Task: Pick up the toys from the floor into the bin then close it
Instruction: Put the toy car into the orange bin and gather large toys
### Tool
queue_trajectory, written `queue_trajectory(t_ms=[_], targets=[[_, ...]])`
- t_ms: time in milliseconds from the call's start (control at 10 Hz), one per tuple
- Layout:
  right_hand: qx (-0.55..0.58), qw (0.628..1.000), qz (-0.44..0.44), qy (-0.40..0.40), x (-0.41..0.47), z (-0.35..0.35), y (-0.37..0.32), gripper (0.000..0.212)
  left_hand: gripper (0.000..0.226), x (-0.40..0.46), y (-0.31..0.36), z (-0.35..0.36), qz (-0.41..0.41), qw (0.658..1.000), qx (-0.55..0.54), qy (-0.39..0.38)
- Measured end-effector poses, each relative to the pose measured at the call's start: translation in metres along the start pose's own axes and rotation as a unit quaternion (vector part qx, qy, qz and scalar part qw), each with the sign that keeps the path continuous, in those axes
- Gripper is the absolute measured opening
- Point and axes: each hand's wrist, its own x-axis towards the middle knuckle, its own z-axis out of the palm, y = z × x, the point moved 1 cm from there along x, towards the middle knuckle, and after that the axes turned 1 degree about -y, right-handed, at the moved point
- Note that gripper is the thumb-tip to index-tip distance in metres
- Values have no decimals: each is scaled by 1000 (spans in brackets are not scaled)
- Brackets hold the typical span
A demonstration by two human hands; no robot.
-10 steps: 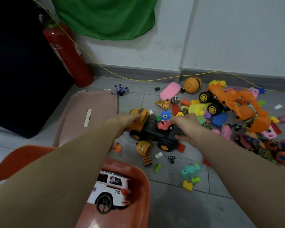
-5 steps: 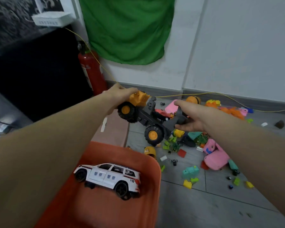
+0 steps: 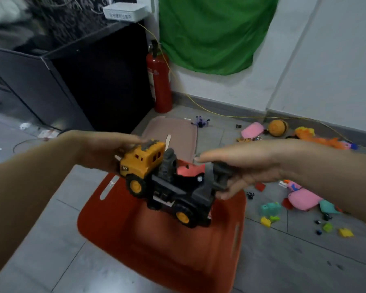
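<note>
I hold a yellow and black toy truck (image 3: 167,182) in the air over the open orange bin (image 3: 235,246). My left hand (image 3: 112,151) grips the yellow cab end. My right hand (image 3: 247,166) grips the dark rear end. A red piece lies in the truck's bed. The truck hides most of the bin's inside, so the white police car is out of sight. The bin's pink lid (image 3: 178,132) lies flat on the floor just beyond the bin. Loose toys (image 3: 300,195) are scattered on the floor to the right.
A red fire extinguisher (image 3: 159,81) stands against the wall by a black cabinet (image 3: 97,81). A yellow cable (image 3: 230,116) runs along the floor by the wall. A green cloth (image 3: 209,32) hangs on the wall. Grey tile floor surrounds the bin.
Both hands lifted the truck off the floor and carried it left and toward me, from the toy pile to above the bin. The view swung left.
</note>
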Motion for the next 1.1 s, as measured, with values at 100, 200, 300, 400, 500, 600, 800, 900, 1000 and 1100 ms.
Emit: queue_trajectory(t_ms=[100,200,300,400,500,600,800,900,1000,1100], targets=[[-19,997,51,-57,20,28,16,45,67,1,-38,-5,-85,995,29,-53],[-56,990,74,-109,43,59,40,29,58,10,-56,9,-115,983,89,-110],[-45,991,86,-95,68,82,68,31,46,22,-62,26,-141,972,163,-95],[-38,995,86,-41,81,96,87,23,47,23,-61,63,-169,946,241,-137],[-74,992,103,-24,94,106,97,23,37,36,-64,83,-202,945,228,-120],[-168,976,131,-39,110,104,109,32,43,79,-97,75,-191,951,211,-117],[-158,973,160,-53,127,94,140,42,83,93,-108,87,-176,947,248,-103],[-258,956,135,-32,138,89,147,36,83,94,-109,96,-166,942,274,-97],[-383,918,92,-45,138,85,146,47,74,93,-98,102,-164,920,337,-117],[-497,861,82,-74,132,83,125,46,68,90,-75,102,-166,860,461,-140]])
